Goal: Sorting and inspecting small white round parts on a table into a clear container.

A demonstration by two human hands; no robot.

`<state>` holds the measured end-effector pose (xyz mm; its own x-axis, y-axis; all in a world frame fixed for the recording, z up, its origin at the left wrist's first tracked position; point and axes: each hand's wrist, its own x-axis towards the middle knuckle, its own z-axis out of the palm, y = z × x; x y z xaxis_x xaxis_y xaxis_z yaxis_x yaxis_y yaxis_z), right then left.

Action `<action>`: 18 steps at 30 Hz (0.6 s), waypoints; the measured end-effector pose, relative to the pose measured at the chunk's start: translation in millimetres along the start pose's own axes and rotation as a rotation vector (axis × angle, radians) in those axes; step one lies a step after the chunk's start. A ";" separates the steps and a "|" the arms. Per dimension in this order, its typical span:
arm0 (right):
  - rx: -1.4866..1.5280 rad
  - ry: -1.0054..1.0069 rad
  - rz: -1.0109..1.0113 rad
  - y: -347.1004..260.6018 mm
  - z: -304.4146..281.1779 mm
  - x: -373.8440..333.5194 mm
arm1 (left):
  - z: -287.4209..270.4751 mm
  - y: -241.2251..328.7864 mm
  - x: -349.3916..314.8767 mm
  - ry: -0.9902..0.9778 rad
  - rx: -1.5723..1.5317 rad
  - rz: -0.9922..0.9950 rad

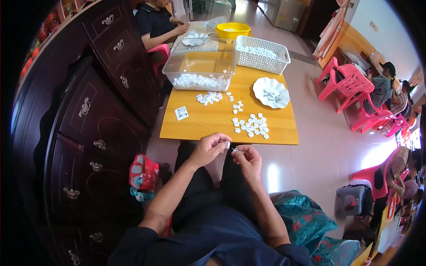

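Just off the near edge of the wooden table [186,128], over my lap, both hands are up close together. My left hand [208,150] pinches a small white plastic piece [227,145] between thumb and fingers. In my right hand [249,162] is another small white piece with a dark mark [234,150], held at the fingertips. A small gap parts the two pieces. On the table in front lie a loose group of white plastic pieces [252,125] and, farther left, a pile of similar ones [208,98]. A white scalloped plate [278,102] holds small grey bits.
A clear plastic bin [199,66] of white pieces, a white perforated basket [264,60] and a yellow basin [233,29] stand toward the back. Dark cabinets [84,133] line the left. Another person [155,26] works at the far left. A green bag [306,221] lies right of me.
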<state>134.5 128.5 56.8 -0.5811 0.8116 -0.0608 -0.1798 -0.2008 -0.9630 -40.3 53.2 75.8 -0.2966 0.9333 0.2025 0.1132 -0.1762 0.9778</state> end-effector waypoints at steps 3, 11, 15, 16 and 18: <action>-0.022 -0.006 -0.002 0.6 -1.5 1.3 | 2.3 0.3 0.6 -0.008 0.079 0.023; -0.004 -0.024 0.025 2.8 -3.9 10.1 | 7.8 -8.4 7.0 0.007 0.144 0.073; 0.009 -0.018 0.047 3.5 -2.6 13.9 | 8.7 -8.8 10.6 0.015 0.197 0.080; 0.013 -0.015 0.047 3.7 -2.4 14.5 | 8.9 -8.8 11.1 0.010 0.199 0.078; 0.024 -0.018 0.053 4.3 -3.4 16.5 | 9.1 -8.7 12.5 0.010 0.211 0.087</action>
<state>126.8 142.9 50.8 -0.6048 0.7892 -0.1067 -0.1668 -0.2566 -0.9520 -36.4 69.3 69.4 -0.2860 0.9143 0.2868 0.3344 -0.1853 0.9240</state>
